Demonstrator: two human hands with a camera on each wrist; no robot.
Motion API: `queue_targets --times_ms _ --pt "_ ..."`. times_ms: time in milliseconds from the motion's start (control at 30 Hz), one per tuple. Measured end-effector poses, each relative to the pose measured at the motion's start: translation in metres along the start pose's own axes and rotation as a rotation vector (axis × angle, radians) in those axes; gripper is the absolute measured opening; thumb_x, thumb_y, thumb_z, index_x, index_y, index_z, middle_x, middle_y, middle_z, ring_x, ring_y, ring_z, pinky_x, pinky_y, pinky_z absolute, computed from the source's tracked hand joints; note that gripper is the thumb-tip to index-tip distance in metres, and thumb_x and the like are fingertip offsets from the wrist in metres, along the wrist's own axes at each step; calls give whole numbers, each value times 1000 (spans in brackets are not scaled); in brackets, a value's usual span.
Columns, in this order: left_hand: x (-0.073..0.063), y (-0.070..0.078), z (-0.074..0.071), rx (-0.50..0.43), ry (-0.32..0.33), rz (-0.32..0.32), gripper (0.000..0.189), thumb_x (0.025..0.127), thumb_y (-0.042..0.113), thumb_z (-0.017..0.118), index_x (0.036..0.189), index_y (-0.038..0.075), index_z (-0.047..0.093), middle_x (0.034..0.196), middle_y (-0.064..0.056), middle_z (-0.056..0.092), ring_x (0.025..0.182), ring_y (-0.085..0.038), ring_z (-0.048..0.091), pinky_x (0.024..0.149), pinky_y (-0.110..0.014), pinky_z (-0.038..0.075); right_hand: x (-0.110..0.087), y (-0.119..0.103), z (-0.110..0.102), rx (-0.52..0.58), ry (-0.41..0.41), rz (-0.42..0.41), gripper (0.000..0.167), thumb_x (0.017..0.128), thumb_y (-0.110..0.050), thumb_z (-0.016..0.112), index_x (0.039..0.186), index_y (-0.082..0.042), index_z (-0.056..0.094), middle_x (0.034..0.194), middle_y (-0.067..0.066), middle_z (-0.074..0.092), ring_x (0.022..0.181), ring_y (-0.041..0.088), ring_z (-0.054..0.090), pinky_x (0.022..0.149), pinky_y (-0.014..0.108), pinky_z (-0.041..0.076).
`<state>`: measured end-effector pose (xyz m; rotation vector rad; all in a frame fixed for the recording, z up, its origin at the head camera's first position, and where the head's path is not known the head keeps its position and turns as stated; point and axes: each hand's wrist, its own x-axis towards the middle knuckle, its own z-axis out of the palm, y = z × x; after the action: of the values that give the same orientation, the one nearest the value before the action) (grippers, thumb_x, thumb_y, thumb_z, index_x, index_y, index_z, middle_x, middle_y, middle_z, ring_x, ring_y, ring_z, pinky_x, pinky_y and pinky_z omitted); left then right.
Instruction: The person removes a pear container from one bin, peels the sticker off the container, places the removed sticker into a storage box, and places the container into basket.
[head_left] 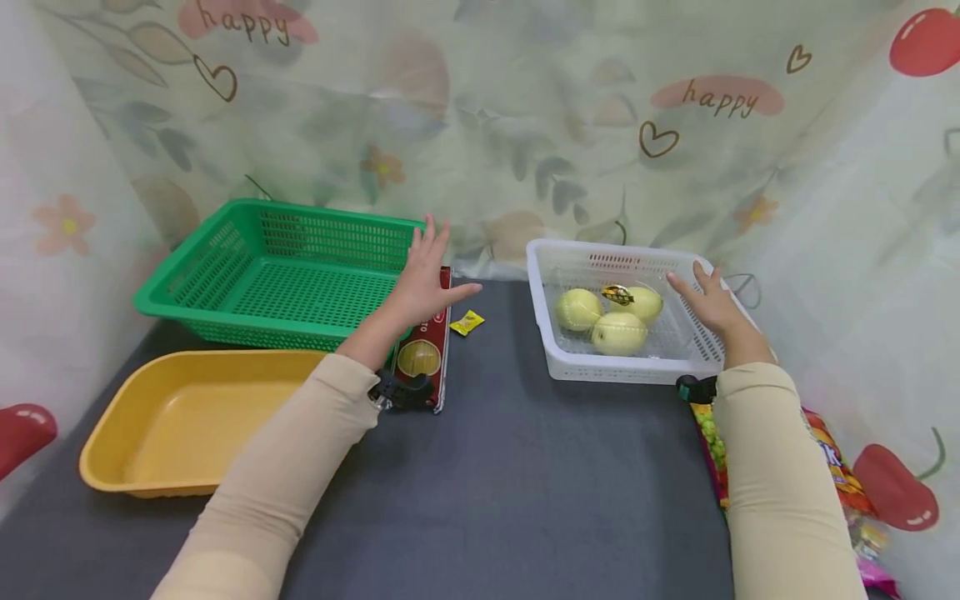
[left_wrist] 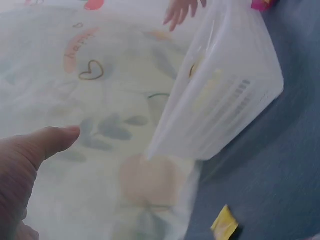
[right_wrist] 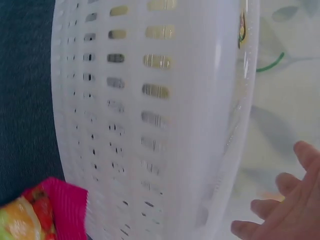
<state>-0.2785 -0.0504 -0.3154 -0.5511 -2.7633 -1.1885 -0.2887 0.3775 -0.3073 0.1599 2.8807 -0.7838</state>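
My left hand (head_left: 420, 292), fingers spread, hovers over the right end of a green basket (head_left: 225, 321) and a dark red printed box (head_left: 422, 337). It grips nothing; in the left wrist view its thumb (left_wrist: 47, 142) sticks out straight. Over the right side of a white basket (head_left: 622, 369) is my right hand (head_left: 708, 308), also spread and holding nothing. The right wrist view shows its fingers (right_wrist: 267, 207) beyond the basket's rim. Inside this basket lies a clear plastic pack with three pale yellow-green fruits (head_left: 618, 333) and a small label. A small yellow wrapped candy (head_left: 467, 322) lies between the two baskets.
A yellow tray (head_left: 120, 433) stands in front of the green basket, partly behind my left sleeve. Colourful snack bags (head_left: 832, 458) lie at the right, partly covered by my right forearm. A printed curtain (head_left: 510, 125) closes off the back of the dark table (head_left: 510, 500).
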Motion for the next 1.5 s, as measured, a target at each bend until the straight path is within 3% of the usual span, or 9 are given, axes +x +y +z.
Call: queue_targets --times_ms 233,367,733,967,1100,1333,1500 --pt "4 6 27 -164 -37 -78 96 84 43 66 151 20 0 156 -2 -18 144 -26 -15 115 -54 9 5 7 3 96 -39 53 92 87 -72 22 140 -18 -31 142 23 -36 131 56 -17 105 69 0" --pt "4 12 43 -211 -55 -111 94 84 43 65 151 23 2 157 -1 -15 145 -24 -12 114 -55 11 5 12 6 146 -50 68 93 88 -70 27 140 -18 -30 143 22 -35 133 51 -21 107 67 -2" --pt "12 26 82 -333 -6 -66 90 84 28 67 150 9 10 158 -8 -5 145 -26 0 116 -48 14 4 16 11 218 -80 69 93 89 -65 35 143 -17 -24 150 14 -26 138 44 -18 110 63 2" --pt "13 34 103 -377 -17 -77 85 86 25 66 150 9 13 158 -10 0 144 -32 5 115 -50 15 4 17 11 259 -166 152 92 87 -67 35 143 -24 -24 150 11 -29 136 51 -11 99 74 16" --pt "14 36 115 -417 -28 -113 83 86 22 66 150 13 14 158 -7 0 144 -31 7 115 -49 18 2 18 12 281 -219 158 90 90 -63 36 142 -23 -25 149 9 -31 135 53 -9 97 74 20" --pt "14 40 130 -447 -33 -133 78 87 18 65 150 14 18 158 -3 2 144 -33 10 114 -49 20 2 20 13 380 -342 200 87 92 -56 41 142 -26 -24 147 9 -35 137 46 -19 108 66 8" --pt "14 44 140 -455 -35 -123 75 88 16 64 149 12 20 158 -5 5 143 -27 18 113 -42 27 2 27 13 401 -392 200 89 93 -51 45 141 -27 -26 146 11 -37 134 53 -18 109 65 5"
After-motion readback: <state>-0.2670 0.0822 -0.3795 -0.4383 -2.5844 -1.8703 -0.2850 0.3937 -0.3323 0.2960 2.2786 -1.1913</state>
